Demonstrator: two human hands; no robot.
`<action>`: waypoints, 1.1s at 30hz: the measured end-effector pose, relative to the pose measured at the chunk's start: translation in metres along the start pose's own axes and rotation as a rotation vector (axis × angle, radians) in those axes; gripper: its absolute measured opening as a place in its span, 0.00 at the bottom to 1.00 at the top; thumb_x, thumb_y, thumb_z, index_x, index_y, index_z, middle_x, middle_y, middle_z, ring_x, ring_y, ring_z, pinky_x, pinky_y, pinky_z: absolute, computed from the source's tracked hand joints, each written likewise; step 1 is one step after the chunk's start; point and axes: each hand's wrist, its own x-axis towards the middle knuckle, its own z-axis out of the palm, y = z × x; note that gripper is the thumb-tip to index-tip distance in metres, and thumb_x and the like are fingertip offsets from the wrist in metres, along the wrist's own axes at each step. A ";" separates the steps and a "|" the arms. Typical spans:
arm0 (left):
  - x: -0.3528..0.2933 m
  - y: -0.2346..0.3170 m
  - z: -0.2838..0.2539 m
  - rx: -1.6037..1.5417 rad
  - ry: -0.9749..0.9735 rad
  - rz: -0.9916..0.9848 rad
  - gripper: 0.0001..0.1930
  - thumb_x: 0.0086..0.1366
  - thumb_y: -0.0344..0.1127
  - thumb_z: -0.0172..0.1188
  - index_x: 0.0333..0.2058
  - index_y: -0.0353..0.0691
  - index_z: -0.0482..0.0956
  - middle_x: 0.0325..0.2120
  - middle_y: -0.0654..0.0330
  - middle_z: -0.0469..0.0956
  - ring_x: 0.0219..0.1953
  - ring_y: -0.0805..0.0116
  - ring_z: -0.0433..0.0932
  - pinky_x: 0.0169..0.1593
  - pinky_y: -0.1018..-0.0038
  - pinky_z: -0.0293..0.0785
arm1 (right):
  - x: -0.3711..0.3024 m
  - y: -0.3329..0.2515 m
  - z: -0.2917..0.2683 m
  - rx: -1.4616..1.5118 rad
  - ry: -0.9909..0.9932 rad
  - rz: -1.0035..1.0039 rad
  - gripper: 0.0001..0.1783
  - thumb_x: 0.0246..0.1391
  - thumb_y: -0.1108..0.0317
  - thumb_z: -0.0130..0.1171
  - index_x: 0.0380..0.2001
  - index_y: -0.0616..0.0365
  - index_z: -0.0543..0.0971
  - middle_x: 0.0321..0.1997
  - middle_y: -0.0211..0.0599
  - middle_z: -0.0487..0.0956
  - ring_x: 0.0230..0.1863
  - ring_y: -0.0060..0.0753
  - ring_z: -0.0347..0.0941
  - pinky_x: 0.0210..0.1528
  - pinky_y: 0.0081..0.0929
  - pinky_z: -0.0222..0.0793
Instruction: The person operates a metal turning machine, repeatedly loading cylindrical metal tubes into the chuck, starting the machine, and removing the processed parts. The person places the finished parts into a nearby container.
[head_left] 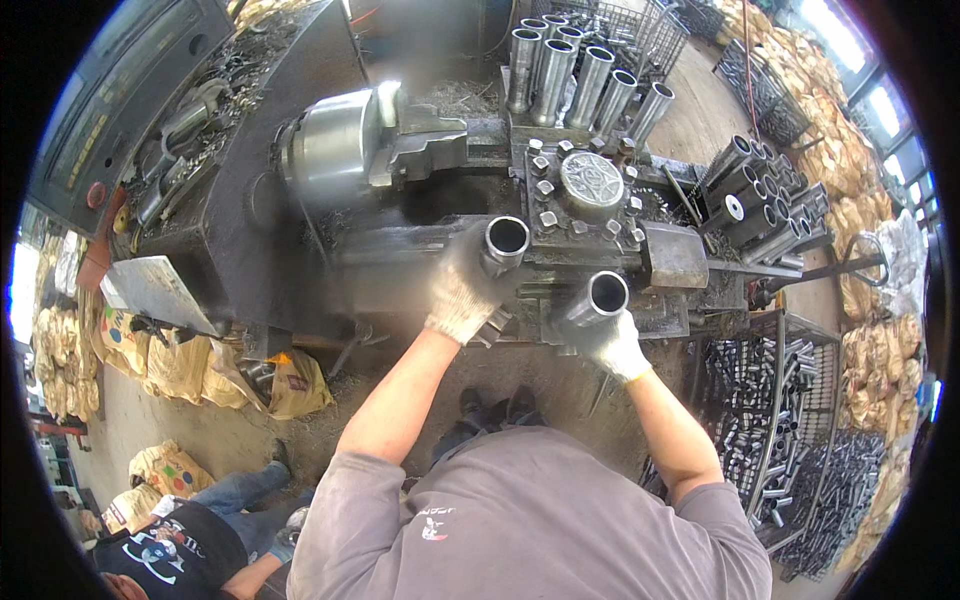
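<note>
My left hand (pixel 463 290), in a pale work glove, is closed around a steel tube (pixel 504 250) whose open end faces up. To its right, my right hand (pixel 617 345), also gloved, grips a second steel tube (pixel 597 303), tilted with its mouth upward. Both tubes are held over the near side of a lathe, apart from each other. Just beyond them sits the lathe's tool post (pixel 590 190), ringed with square-headed bolts. At the left is the lathe chuck (pixel 335 140), with stepped jaws (pixel 425 145); no tube shows in them.
Upright steel tubes (pixel 592 75) stand behind the tool post, and more tubes (pixel 765 195) are stacked at the right. A wire crate (pixel 770 410) of short metal pieces stands at lower right. Another person (pixel 190 540) is at lower left near sacks (pixel 170 470).
</note>
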 end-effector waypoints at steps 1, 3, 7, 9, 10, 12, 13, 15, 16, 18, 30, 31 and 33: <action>0.005 -0.013 0.007 -0.002 0.013 0.036 0.46 0.47 0.46 0.89 0.63 0.41 0.77 0.53 0.51 0.87 0.55 0.48 0.88 0.54 0.60 0.86 | -0.003 0.004 -0.005 -0.077 -0.048 -0.006 0.30 0.51 0.51 0.80 0.52 0.56 0.83 0.39 0.52 0.89 0.42 0.53 0.89 0.45 0.46 0.85; 0.011 -0.018 0.004 -0.099 0.039 -0.003 0.36 0.51 0.48 0.84 0.57 0.42 0.82 0.46 0.52 0.87 0.48 0.47 0.88 0.52 0.58 0.85 | -0.019 0.030 -0.011 -0.438 -0.049 -0.171 0.27 0.52 0.54 0.75 0.51 0.58 0.83 0.33 0.50 0.87 0.35 0.55 0.87 0.38 0.49 0.84; 0.005 -0.056 -0.023 -0.268 0.139 -0.162 0.31 0.64 0.43 0.77 0.62 0.39 0.77 0.46 0.55 0.87 0.45 0.61 0.88 0.51 0.63 0.87 | -0.049 -0.018 0.019 -0.246 -0.322 -0.419 0.24 0.56 0.60 0.67 0.55 0.52 0.83 0.34 0.49 0.86 0.35 0.58 0.86 0.37 0.53 0.83; -0.014 -0.085 -0.049 -0.680 0.159 -0.376 0.30 0.70 0.51 0.70 0.62 0.40 0.76 0.46 0.55 0.86 0.46 0.60 0.87 0.51 0.61 0.87 | -0.043 -0.059 0.051 -0.007 -0.307 -0.391 0.26 0.56 0.62 0.69 0.58 0.54 0.81 0.46 0.55 0.85 0.43 0.58 0.86 0.44 0.52 0.83; -0.025 -0.097 -0.060 -0.935 0.174 -0.480 0.30 0.73 0.55 0.66 0.62 0.40 0.76 0.46 0.55 0.85 0.46 0.59 0.87 0.51 0.60 0.86 | -0.034 -0.070 0.069 -0.122 -0.299 -0.404 0.25 0.56 0.61 0.70 0.56 0.56 0.80 0.43 0.53 0.84 0.40 0.59 0.86 0.43 0.52 0.84; -0.044 -0.092 -0.073 -1.313 0.229 -0.642 0.32 0.76 0.64 0.60 0.61 0.40 0.77 0.47 0.55 0.85 0.46 0.56 0.86 0.51 0.56 0.86 | -0.009 -0.045 0.121 -0.304 -0.149 -0.501 0.21 0.54 0.61 0.70 0.50 0.58 0.80 0.38 0.49 0.83 0.34 0.60 0.85 0.38 0.51 0.84; -0.047 -0.075 -0.081 -1.478 0.274 -0.730 0.35 0.75 0.69 0.57 0.60 0.40 0.78 0.48 0.54 0.85 0.46 0.53 0.86 0.52 0.54 0.85 | 0.002 -0.023 0.149 -0.424 -0.087 -0.508 0.21 0.54 0.61 0.70 0.48 0.59 0.80 0.37 0.48 0.82 0.33 0.60 0.84 0.37 0.51 0.83; -0.063 -0.089 -0.092 -1.643 0.067 -0.670 0.39 0.74 0.74 0.52 0.57 0.40 0.80 0.49 0.52 0.85 0.47 0.51 0.86 0.51 0.51 0.85 | 0.015 -0.028 0.144 -0.427 -0.125 -0.558 0.18 0.54 0.62 0.69 0.45 0.59 0.81 0.36 0.48 0.84 0.33 0.59 0.85 0.37 0.50 0.82; -0.070 -0.094 -0.092 -1.649 0.053 -0.702 0.40 0.74 0.75 0.52 0.56 0.40 0.81 0.48 0.52 0.85 0.47 0.51 0.86 0.51 0.50 0.85 | 0.024 -0.033 0.139 -0.431 -0.144 -0.585 0.16 0.54 0.62 0.69 0.43 0.59 0.82 0.36 0.48 0.84 0.33 0.58 0.85 0.36 0.50 0.82; -0.083 -0.104 -0.092 -1.650 0.070 -0.760 0.42 0.72 0.78 0.51 0.56 0.40 0.81 0.46 0.51 0.86 0.46 0.50 0.87 0.51 0.50 0.86 | 0.029 -0.067 0.116 -0.218 -0.199 -0.390 0.16 0.55 0.60 0.69 0.41 0.60 0.84 0.35 0.50 0.86 0.34 0.56 0.86 0.36 0.46 0.82; -0.035 -0.024 -0.056 -1.511 -0.262 -0.429 0.41 0.80 0.71 0.44 0.71 0.40 0.70 0.68 0.50 0.75 0.71 0.54 0.73 0.76 0.56 0.65 | 0.022 -0.159 0.048 0.349 -0.431 0.254 0.38 0.47 0.53 0.81 0.56 0.65 0.81 0.43 0.46 0.87 0.43 0.33 0.84 0.48 0.35 0.82; -0.026 -0.027 -0.058 -1.560 -0.307 -0.556 0.42 0.76 0.71 0.54 0.72 0.40 0.70 0.64 0.56 0.78 0.66 0.59 0.77 0.71 0.59 0.72 | 0.017 -0.158 0.039 0.401 -0.409 0.165 0.43 0.45 0.54 0.82 0.61 0.65 0.78 0.48 0.46 0.87 0.45 0.35 0.85 0.53 0.37 0.81; -0.022 -0.095 0.000 -1.404 -0.531 -0.652 0.31 0.80 0.59 0.55 0.69 0.42 0.73 0.63 0.58 0.79 0.65 0.62 0.77 0.70 0.61 0.74 | 0.015 -0.190 -0.003 0.475 -0.590 0.024 0.46 0.44 0.56 0.82 0.65 0.64 0.75 0.52 0.50 0.87 0.50 0.41 0.86 0.57 0.40 0.80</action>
